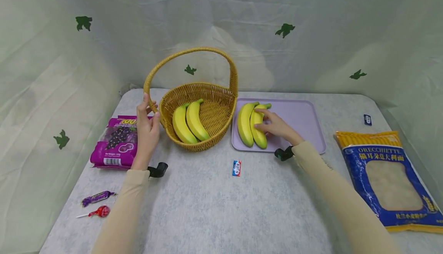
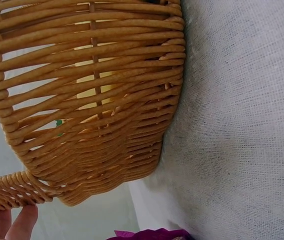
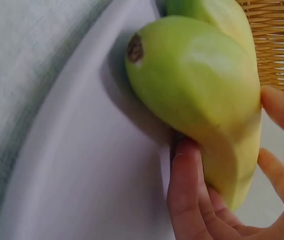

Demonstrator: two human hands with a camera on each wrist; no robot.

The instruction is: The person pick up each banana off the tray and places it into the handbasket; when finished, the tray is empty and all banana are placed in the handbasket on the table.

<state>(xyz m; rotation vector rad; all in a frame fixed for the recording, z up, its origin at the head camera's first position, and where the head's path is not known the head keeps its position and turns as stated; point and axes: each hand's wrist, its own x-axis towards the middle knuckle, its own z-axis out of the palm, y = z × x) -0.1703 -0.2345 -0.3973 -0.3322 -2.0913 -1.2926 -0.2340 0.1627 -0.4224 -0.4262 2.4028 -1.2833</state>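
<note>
A wicker basket (image 1: 219, 118) with a tall hoop handle stands at the back of the table, two bananas (image 1: 194, 121) lying inside it. My left hand (image 1: 147, 127) grips the handle near its left base; in the left wrist view, fingertips (image 2: 23, 223) touch the woven handle. On the lilac tray (image 1: 294, 119), right of the basket, two more bananas lie side by side. My right hand (image 1: 277, 126) holds the right-hand banana (image 3: 201, 85), its fingers on both sides of it. The left-hand banana (image 1: 245, 125) on the tray is right beside it.
A purple candy bag (image 1: 119, 142) lies left of the basket, partly behind my left hand. Nearer are a purple wrapped candy (image 1: 98, 198) and a red lollipop (image 1: 103, 211). A small red-and-blue packet (image 1: 237, 168) lies mid-table. At right are a blue pasta bag (image 1: 391, 184) and a dark packet (image 1: 367, 119).
</note>
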